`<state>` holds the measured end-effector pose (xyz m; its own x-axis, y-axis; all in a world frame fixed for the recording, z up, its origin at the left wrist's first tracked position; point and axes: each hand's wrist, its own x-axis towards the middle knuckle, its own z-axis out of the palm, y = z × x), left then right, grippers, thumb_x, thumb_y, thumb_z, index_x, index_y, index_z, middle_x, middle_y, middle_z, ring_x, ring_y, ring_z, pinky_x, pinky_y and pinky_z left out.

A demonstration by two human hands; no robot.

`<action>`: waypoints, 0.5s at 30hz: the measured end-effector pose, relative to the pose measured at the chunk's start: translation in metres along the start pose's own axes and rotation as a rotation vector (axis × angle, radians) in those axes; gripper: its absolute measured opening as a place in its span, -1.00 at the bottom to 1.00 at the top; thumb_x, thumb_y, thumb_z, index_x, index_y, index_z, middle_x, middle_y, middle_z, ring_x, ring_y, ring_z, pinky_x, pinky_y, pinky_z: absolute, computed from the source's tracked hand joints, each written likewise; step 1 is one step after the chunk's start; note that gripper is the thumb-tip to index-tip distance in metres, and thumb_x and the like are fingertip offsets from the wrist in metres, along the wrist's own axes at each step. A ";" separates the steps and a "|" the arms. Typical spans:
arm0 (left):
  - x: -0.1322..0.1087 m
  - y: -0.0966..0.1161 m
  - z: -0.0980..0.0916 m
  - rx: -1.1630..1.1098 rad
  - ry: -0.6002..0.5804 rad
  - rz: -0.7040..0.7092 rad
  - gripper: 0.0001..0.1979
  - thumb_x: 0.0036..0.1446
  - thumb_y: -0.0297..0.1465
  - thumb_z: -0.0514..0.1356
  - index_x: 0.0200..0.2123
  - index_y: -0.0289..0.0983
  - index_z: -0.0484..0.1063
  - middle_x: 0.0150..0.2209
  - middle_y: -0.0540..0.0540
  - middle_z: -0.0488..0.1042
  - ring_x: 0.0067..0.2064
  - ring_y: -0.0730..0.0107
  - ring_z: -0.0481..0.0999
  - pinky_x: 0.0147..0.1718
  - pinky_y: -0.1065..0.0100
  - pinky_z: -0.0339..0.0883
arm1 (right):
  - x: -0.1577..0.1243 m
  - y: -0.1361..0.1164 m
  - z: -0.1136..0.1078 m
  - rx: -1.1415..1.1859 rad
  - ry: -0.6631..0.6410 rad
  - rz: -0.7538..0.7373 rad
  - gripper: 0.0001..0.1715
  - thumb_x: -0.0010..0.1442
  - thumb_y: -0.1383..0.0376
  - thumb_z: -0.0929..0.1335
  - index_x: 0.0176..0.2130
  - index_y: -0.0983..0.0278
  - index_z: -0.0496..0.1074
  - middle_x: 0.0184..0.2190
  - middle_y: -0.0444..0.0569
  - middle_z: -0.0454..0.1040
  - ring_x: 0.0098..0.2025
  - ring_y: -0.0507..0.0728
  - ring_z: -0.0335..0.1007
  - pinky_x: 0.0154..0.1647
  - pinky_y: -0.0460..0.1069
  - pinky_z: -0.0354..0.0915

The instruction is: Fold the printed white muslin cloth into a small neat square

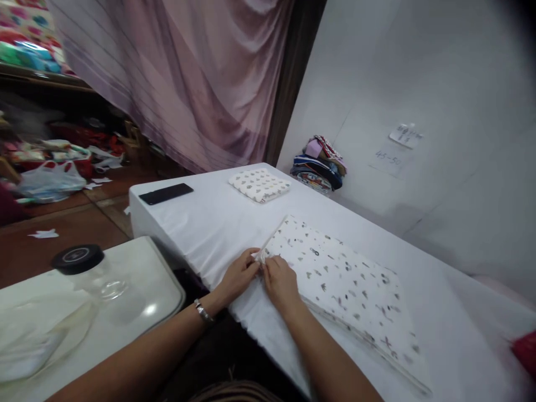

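Observation:
A folded white cloth with a small printed pattern [343, 279] lies flat on the white-covered table [201, 223], stretching to the right. Its near left corner is pinched between the fingers of my left hand [240, 274], which wears a silver band at the wrist. My right hand [282, 282] is closed on the same corner, right beside the left. The fingertips of both hands almost meet there, and the exact fold between them is hard to see. Farther back rests a smaller folded printed cloth [259, 185], apart from both hands.
A black phone [166, 194] lies near the table's far left edge. On the left, a pale side table [146, 262] holds a clear jar with a black lid [77, 259]. Folded clothes [319, 164] are stacked by the wall. A pink curtain [209, 72] hangs behind.

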<state>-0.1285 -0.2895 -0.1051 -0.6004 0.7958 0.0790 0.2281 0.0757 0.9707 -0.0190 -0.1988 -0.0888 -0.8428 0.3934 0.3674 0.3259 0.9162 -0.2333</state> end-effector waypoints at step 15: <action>0.017 0.026 -0.012 0.180 -0.024 -0.244 -0.39 -0.12 -0.02 0.11 -0.02 -0.24 0.29 -0.46 0.02 0.53 -0.37 0.24 0.54 -0.31 0.27 0.44 | -0.072 0.031 -0.057 -0.147 -0.113 0.036 -0.65 0.18 0.31 0.27 -0.01 0.32 0.27 -0.11 0.03 0.41 -0.08 0.18 0.26 -0.10 0.06 0.26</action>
<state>-0.1416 -0.2812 -0.0763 -0.6366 0.7546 -0.1592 0.2129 0.3704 0.9042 0.0758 -0.1938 -0.0716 -0.8695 0.4224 0.2560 0.4089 0.9063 -0.1069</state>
